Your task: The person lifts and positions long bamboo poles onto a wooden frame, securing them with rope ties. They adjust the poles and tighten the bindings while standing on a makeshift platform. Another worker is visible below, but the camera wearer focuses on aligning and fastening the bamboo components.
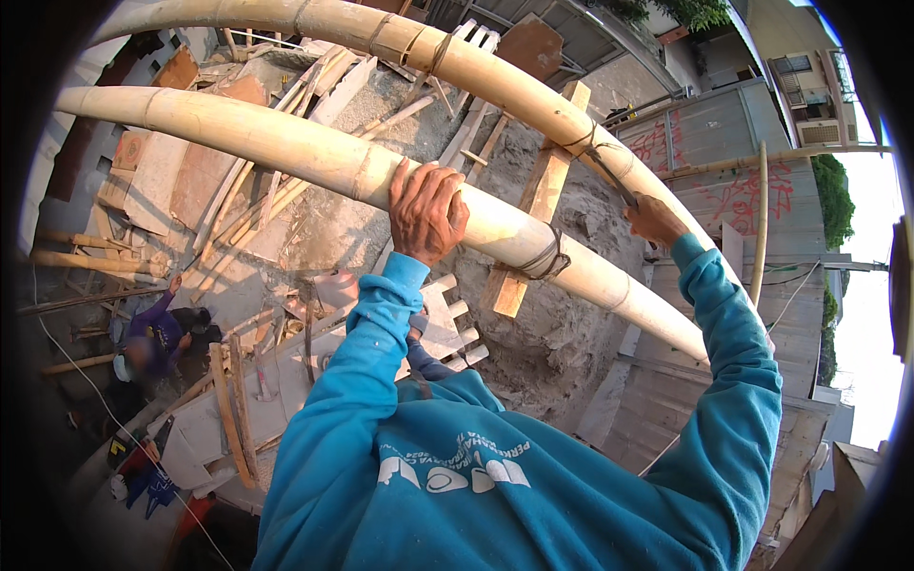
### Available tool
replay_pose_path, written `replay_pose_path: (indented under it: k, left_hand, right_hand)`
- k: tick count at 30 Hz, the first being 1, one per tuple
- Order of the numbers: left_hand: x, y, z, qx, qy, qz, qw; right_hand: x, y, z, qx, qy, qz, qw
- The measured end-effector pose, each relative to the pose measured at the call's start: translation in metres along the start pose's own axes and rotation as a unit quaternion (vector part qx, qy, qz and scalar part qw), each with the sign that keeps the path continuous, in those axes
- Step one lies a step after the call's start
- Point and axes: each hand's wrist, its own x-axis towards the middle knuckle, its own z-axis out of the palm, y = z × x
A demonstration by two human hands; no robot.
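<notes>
Two thick bamboo poles cross in front of me. My left hand [428, 211] is closed over the top of the nearer pole [286, 141]. Beyond it runs the farther bamboo pole [505, 81]. A wooden plank [547, 186] crosses both poles, with dark wire lashing [545, 257] round the near joint and more wire lashing [597, 145] at the far one. My right hand [657, 221] is closed on a slim dark metal tool [625, 193] beside the far lashing. Fingers hide most of the tool, so its exact kind cannot be made out.
Far below lie rough grey ground [595, 324], loose planks and poles [271, 190]. A person in purple [157, 328] is down at the left. A corrugated metal fence [714, 219] stands to the right, with an upright bamboo pole [762, 224] against it.
</notes>
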Motion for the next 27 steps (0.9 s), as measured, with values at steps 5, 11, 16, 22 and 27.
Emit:
replay_pose_path:
  k: [5, 11, 16, 22, 27]
  left_hand:
    - [0.001, 0.001, -0.001, -0.007, -0.009, 0.008, 1.000]
    - [-0.002, 0.000, 0.000, -0.010, -0.022, 0.005, 1.000]
    - [0.006, 0.018, -0.006, -0.010, -0.089, 0.019, 0.996]
    - [0.010, 0.070, 0.018, 0.020, -0.405, 0.174, 0.897]
    - [0.022, 0.073, 0.028, 0.038, -0.442, 0.237, 0.864]
  right_hand:
    - [-0.011, -0.006, 0.000, -0.133, 0.007, -0.037, 0.990]
    - [-0.129, -0.020, 0.024, 0.421, 0.066, -0.015, 0.905]
    - [-0.216, -0.061, 0.065, 0.487, 0.399, -0.039, 0.776]
    - [-0.253, -0.093, 0.028, 0.502, 0.573, 0.006, 0.648]
    - [-0.280, -0.078, 0.032, 0.497, 0.560, 0.017, 0.663]
